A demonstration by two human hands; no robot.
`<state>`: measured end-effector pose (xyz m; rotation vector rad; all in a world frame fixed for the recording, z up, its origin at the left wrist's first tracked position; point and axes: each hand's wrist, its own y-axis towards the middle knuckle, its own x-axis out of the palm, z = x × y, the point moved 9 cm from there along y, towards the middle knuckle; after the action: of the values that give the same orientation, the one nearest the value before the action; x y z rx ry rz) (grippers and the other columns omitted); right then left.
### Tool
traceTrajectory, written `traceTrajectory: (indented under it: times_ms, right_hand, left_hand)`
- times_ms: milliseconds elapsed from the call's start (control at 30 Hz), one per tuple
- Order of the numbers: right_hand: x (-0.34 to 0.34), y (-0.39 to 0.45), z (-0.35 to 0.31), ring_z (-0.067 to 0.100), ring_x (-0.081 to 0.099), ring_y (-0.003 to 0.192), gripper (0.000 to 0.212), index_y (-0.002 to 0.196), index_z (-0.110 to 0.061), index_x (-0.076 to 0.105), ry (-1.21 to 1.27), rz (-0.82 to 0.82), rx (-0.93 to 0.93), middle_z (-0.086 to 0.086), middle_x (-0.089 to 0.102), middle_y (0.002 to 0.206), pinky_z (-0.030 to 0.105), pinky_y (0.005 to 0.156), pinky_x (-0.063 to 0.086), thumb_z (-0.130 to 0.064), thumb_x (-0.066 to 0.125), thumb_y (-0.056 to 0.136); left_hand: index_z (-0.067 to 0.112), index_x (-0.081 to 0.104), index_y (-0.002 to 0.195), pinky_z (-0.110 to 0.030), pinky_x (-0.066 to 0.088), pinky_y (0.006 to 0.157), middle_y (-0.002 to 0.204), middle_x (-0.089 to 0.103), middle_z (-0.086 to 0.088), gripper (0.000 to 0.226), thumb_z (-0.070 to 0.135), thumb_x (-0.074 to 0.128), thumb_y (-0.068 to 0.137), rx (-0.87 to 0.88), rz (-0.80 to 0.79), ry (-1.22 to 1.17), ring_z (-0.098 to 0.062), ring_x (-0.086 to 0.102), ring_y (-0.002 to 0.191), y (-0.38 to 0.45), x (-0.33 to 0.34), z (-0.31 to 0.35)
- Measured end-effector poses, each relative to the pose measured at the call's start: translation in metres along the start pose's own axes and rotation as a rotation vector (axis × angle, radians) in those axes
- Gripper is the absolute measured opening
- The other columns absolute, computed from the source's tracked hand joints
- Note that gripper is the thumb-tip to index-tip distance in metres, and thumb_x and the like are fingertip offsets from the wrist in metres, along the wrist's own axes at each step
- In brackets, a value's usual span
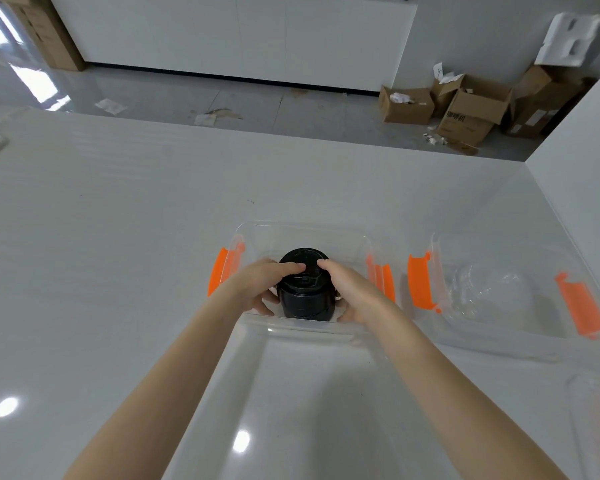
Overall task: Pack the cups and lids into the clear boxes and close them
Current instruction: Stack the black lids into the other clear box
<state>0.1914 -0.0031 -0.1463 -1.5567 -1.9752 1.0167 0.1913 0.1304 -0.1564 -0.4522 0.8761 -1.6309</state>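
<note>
A stack of black lids (pixel 305 292) stands inside an open clear box (pixel 302 233) with orange side clips, in the middle of the white table. My left hand (pixel 267 285) grips the stack from the left, with its forefinger on the top lid. My right hand (pixel 347 292) grips it from the right, with a finger also on top. The box's clear lid (pixel 312 393) lies flat just in front of the box, under my forearms. A second clear box (pixel 506 292) with orange clips sits to the right and holds clear plastic cups (pixel 489 289).
The white table (pixel 118 254) meets a white wall (pixel 582 157) on the right. Another clear plastic item (pixel 593 420) shows at the lower right edge. Cardboard boxes (pixel 471 109) and scraps lie on the floor beyond the table.
</note>
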Motion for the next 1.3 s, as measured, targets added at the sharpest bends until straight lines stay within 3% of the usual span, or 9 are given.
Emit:
traceTrajectory:
  times_ms: [100, 200, 500, 767, 933, 1000, 1067, 1167, 1300]
  right_hand:
    - [0.004, -0.002, 0.001, 0.014, 0.048, 0.065, 0.024, 0.095, -0.015, 0.054, 0.084, -0.043, 0.041, 0.002, 0.048, 0.075, 0.029, 0.052, 0.038, -0.036, 0.041, 0.095]
    - [0.011, 0.000, -0.001, 0.014, 0.048, 0.063, 0.027, 0.074, -0.017, 0.050, 0.160, -0.054, 0.038, 0.002, 0.048, 0.071, 0.025, 0.053, 0.039, -0.033, 0.044, 0.094]
    - [0.010, 0.006, 0.001, 0.013, 0.053, 0.072, 0.016, 0.079, -0.018, 0.058, 0.309, -0.062, 0.007, 0.001, 0.058, 0.079, 0.023, 0.062, 0.043, -0.030, 0.055, 0.088]
    - [0.014, 0.008, 0.001, 0.013, 0.059, 0.073, 0.018, 0.083, -0.016, 0.059, 0.345, -0.048, 0.021, 0.003, 0.062, 0.082, 0.024, 0.061, 0.045, -0.030, 0.052, 0.092]
    - [0.005, 0.003, -0.001, 0.011, 0.047, 0.061, 0.025, 0.074, -0.018, 0.053, 0.266, 0.005, 0.030, 0.001, 0.052, 0.071, 0.023, 0.052, 0.037, -0.032, 0.048, 0.094]
    - [0.001, 0.001, -0.003, 0.010, 0.043, 0.057, 0.025, 0.072, -0.018, 0.051, 0.198, 0.019, 0.010, -0.001, 0.048, 0.066, 0.022, 0.050, 0.034, -0.031, 0.049, 0.093]
    - [0.003, 0.004, -0.004, 0.010, 0.050, 0.062, 0.014, 0.082, -0.016, 0.056, 0.200, 0.004, -0.019, -0.001, 0.054, 0.070, 0.021, 0.054, 0.040, -0.026, 0.052, 0.092]
    - [0.003, 0.007, -0.011, 0.013, 0.056, 0.076, 0.015, 0.102, -0.012, 0.059, 0.149, 0.020, -0.090, 0.000, 0.059, 0.080, 0.026, 0.073, 0.046, -0.020, 0.055, 0.089]
    - [0.001, 0.002, -0.018, 0.010, 0.052, 0.067, 0.009, 0.085, -0.014, 0.058, 0.078, 0.032, -0.116, -0.001, 0.056, 0.074, 0.023, 0.057, 0.040, -0.022, 0.054, 0.090]
  left_hand:
    - [0.014, 0.044, 0.133, -0.052, 0.045, 0.098, 0.140, 0.047, -0.009, 0.057, 0.045, 0.053, 0.087, 0.009, 0.086, 0.011, -0.037, 0.049, 0.123, -0.001, -0.009, 0.001]
    - [0.014, 0.046, 0.132, -0.052, 0.045, 0.097, 0.140, 0.047, -0.010, 0.055, 0.047, 0.049, 0.088, -0.012, 0.099, -0.029, -0.038, 0.050, 0.121, -0.001, -0.016, -0.001]
    - [0.010, 0.051, 0.128, -0.048, 0.044, 0.099, 0.132, 0.053, -0.010, 0.052, 0.044, 0.051, 0.088, 0.024, 0.100, -0.047, -0.035, 0.051, 0.121, 0.001, -0.014, 0.001]
    - [0.010, 0.058, 0.111, -0.030, 0.048, 0.078, 0.107, 0.058, -0.009, 0.038, 0.040, 0.043, 0.093, 0.055, 0.081, -0.125, -0.024, 0.053, 0.094, 0.002, -0.004, 0.006]
    - [0.014, 0.056, 0.114, -0.038, 0.044, 0.098, 0.111, 0.049, -0.008, 0.044, 0.049, 0.045, 0.090, 0.044, 0.086, -0.169, -0.028, 0.052, 0.104, 0.002, -0.009, 0.002]
    - [0.012, 0.052, 0.126, -0.034, 0.045, 0.092, 0.116, 0.048, -0.007, 0.053, 0.050, 0.048, 0.089, 0.036, 0.086, -0.153, -0.032, 0.050, 0.115, 0.000, -0.008, 0.000]
    - [0.008, 0.053, 0.126, -0.029, 0.047, 0.079, 0.115, 0.056, -0.009, 0.049, 0.042, 0.049, 0.091, 0.050, 0.058, -0.207, -0.029, 0.055, 0.107, 0.000, -0.004, 0.001]
    - [0.008, 0.058, 0.107, -0.026, 0.046, 0.071, 0.100, 0.060, -0.009, 0.033, 0.036, 0.046, 0.094, 0.066, 0.083, -0.229, -0.023, 0.055, 0.095, -0.001, -0.003, 0.003]
    - [0.019, 0.055, 0.080, -0.030, 0.043, 0.078, 0.084, 0.055, -0.001, 0.025, 0.035, 0.043, 0.095, 0.033, 0.095, -0.283, -0.021, 0.049, 0.094, 0.002, -0.003, 0.000]
